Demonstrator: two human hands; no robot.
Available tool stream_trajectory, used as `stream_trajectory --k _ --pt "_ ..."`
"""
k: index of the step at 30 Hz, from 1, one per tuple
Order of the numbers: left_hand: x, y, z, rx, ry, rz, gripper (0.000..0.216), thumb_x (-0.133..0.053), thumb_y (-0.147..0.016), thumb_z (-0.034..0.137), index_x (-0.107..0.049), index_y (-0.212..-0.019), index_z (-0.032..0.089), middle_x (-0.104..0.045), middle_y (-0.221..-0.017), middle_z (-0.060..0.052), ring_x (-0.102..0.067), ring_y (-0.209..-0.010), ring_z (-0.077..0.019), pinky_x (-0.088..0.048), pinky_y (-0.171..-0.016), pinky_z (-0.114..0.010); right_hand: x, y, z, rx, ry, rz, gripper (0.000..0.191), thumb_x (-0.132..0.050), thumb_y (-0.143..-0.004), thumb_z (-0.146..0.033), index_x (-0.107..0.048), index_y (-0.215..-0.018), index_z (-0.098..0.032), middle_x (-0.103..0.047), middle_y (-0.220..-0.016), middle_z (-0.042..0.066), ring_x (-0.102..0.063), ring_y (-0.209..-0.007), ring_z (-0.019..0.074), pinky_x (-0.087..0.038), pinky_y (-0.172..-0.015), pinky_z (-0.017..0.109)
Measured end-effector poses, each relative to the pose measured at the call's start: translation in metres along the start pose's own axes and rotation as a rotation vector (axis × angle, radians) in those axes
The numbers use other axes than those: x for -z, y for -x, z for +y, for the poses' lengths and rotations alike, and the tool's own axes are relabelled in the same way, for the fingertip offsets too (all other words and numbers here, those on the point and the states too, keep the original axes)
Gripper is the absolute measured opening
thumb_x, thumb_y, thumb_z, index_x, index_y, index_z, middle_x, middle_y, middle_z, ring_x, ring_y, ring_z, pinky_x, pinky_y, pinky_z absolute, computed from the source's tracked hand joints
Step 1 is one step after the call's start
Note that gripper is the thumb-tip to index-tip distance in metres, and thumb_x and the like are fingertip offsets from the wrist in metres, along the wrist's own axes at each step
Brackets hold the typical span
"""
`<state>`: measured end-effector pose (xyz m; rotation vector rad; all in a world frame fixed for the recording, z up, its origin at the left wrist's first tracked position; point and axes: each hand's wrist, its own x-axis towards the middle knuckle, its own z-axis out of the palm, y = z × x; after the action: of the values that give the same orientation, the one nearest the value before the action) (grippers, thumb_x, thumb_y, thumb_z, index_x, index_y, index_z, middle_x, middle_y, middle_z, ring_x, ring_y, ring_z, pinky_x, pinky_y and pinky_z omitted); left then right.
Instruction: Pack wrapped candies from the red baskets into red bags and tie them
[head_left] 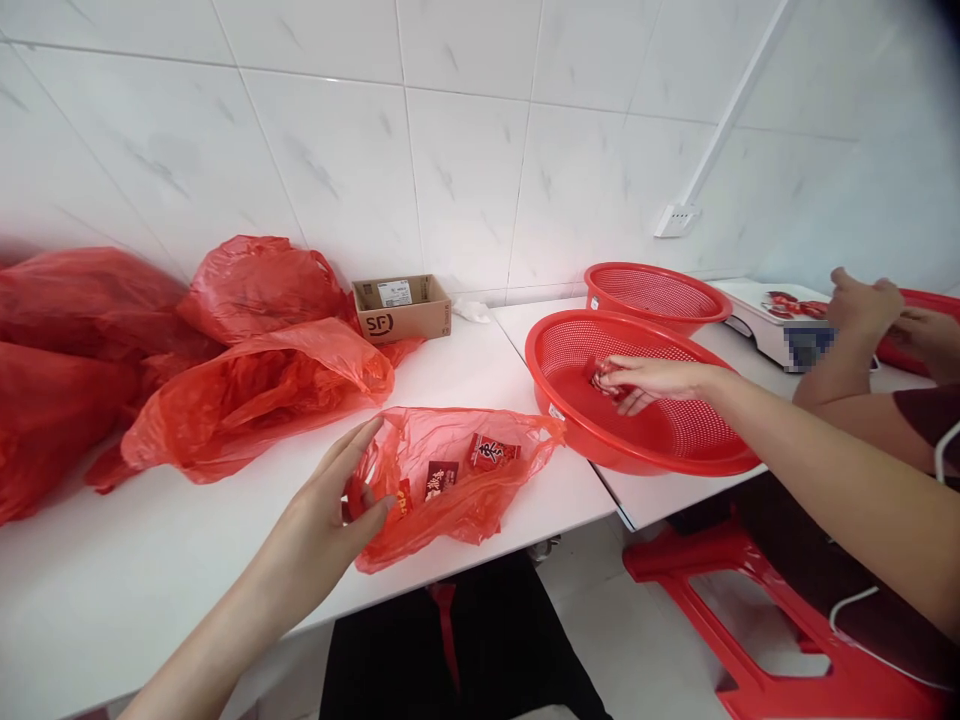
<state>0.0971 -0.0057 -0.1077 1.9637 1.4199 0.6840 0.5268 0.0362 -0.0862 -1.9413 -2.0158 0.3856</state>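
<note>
My left hand (330, 510) pinches the rim of a small red plastic bag (457, 490) that lies open on the white table (150, 560). Several small red packets (491, 452) show through the bag. My right hand (645, 382) reaches into a large red perforated basket (637, 440) and is closed on a small red packet (604, 380). The basket sits across the gap between two tables.
Large red plastic bags (247, 390) are heaped at the left against the tiled wall. A small cardboard box (401, 305) stands behind them. A second red basket (652, 292) sits farther back. Another person's hands (870, 305) work at the right by a scale (780, 320). A red stool (750, 620) stands below.
</note>
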Motion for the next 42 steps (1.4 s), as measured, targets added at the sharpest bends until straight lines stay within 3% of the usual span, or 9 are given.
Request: stream_trajectory --k 4,10,15,19,23,29,33,40,42 --pt "0.001 -0.002 0.001 0.034 0.001 -0.009 0.072 -0.054 -0.085 0.043 -0.026 -0.151 0.031 -0.053 -0.126 -0.009 -0.054 -0.066 -0.0122 -0.048 -0.064 -0.032 0.019 -0.003 -0.022 0.129 -0.236 -0.074 0.039 -0.034 -0.099 -0.046 -0.065 -0.08 -0.029 -0.065 -0.055 0.005 -0.066 -0.059 0.0177 -0.048 -0.048 0.027" --pt "-0.001 -0.002 0.004 0.077 0.048 0.008 0.075 -0.056 -0.084 0.04 -0.025 -0.152 0.028 -0.058 -0.106 -0.006 -0.053 -0.065 -0.0132 -0.046 -0.061 -0.031 0.029 0.001 -0.081 0.238 -0.537 -0.287 0.03 -0.045 -0.096 -0.045 -0.057 -0.098 -0.018 -0.067 -0.073 0.006 -0.065 -0.058 0.0164 -0.055 -0.051 0.028" --pt "-0.003 0.005 0.009 0.092 0.084 -0.015 0.083 -0.059 -0.081 0.036 -0.021 -0.153 0.025 -0.057 -0.078 0.001 -0.05 -0.056 -0.0134 -0.043 -0.054 -0.028 -0.012 0.014 -0.148 0.151 -0.693 -0.56 0.021 -0.042 -0.098 -0.036 -0.043 -0.113 -0.022 -0.069 -0.102 0.008 -0.066 -0.064 0.0131 -0.054 -0.056 0.026" --pt "-0.004 0.013 0.014 0.125 0.119 -0.021 0.087 -0.062 -0.078 0.032 -0.02 -0.154 0.027 -0.05 -0.061 0.006 -0.047 -0.049 -0.0138 -0.04 -0.049 -0.026 -0.057 0.019 -0.179 0.21 -0.323 -0.41 0.016 -0.038 -0.098 -0.038 -0.04 -0.102 -0.023 -0.068 -0.094 0.007 -0.065 -0.07 0.0184 -0.045 -0.054 0.027" --pt "-0.004 0.021 0.016 0.146 0.177 -0.031 0.09 -0.063 -0.075 0.029 -0.02 -0.154 0.027 -0.044 -0.054 0.009 -0.046 -0.048 -0.014 -0.041 -0.049 -0.025 -0.084 0.02 -0.182 0.296 -0.156 -0.329 0.017 -0.033 -0.099 -0.037 -0.04 -0.102 -0.022 -0.066 -0.086 0.007 -0.062 -0.071 0.0206 -0.039 -0.056 0.028" --pt "-0.006 0.025 0.01 0.198 0.256 -0.063 0.092 -0.061 -0.074 0.031 -0.015 -0.155 0.032 -0.041 -0.052 0.009 -0.042 -0.047 -0.0136 -0.038 -0.044 -0.023 -0.093 0.019 -0.176 0.244 -0.142 -0.334 0.026 -0.028 -0.1 -0.038 -0.043 -0.112 -0.02 -0.068 -0.093 0.011 -0.064 -0.077 0.0223 -0.038 -0.057 0.028" --pt "-0.003 0.025 0.001 0.178 0.26 -0.062 0.092 -0.06 -0.074 0.032 -0.016 -0.155 0.029 -0.046 -0.058 0.007 -0.04 -0.047 -0.0124 -0.038 -0.045 -0.024 -0.093 0.021 -0.169 0.222 -0.056 -0.329 0.032 -0.025 -0.101 -0.039 -0.046 -0.115 -0.019 -0.069 -0.096 0.013 -0.065 -0.078 0.0236 -0.035 -0.055 0.028" --pt "0.004 0.029 -0.012 0.189 0.284 -0.04 0.094 -0.061 -0.078 0.029 -0.006 -0.155 0.034 -0.035 -0.059 0.009 -0.036 -0.051 -0.0117 -0.035 -0.048 -0.025 -0.077 0.039 -0.146 0.209 0.077 -0.434 0.036 -0.029 -0.1 -0.033 -0.052 -0.125 -0.023 -0.071 -0.106 0.012 -0.068 -0.085 0.0264 -0.042 -0.061 0.031" --pt "0.002 0.029 -0.013 0.181 0.296 -0.051 0.095 -0.061 -0.078 0.029 -0.005 -0.155 0.036 -0.036 -0.06 0.008 -0.035 -0.052 -0.0116 -0.035 -0.048 -0.025 -0.072 0.044 -0.144 0.208 0.08 -0.404 0.037 -0.03 -0.099 -0.031 -0.053 -0.127 -0.024 -0.071 -0.108 0.011 -0.068 -0.088 0.0264 -0.044 -0.065 0.032"
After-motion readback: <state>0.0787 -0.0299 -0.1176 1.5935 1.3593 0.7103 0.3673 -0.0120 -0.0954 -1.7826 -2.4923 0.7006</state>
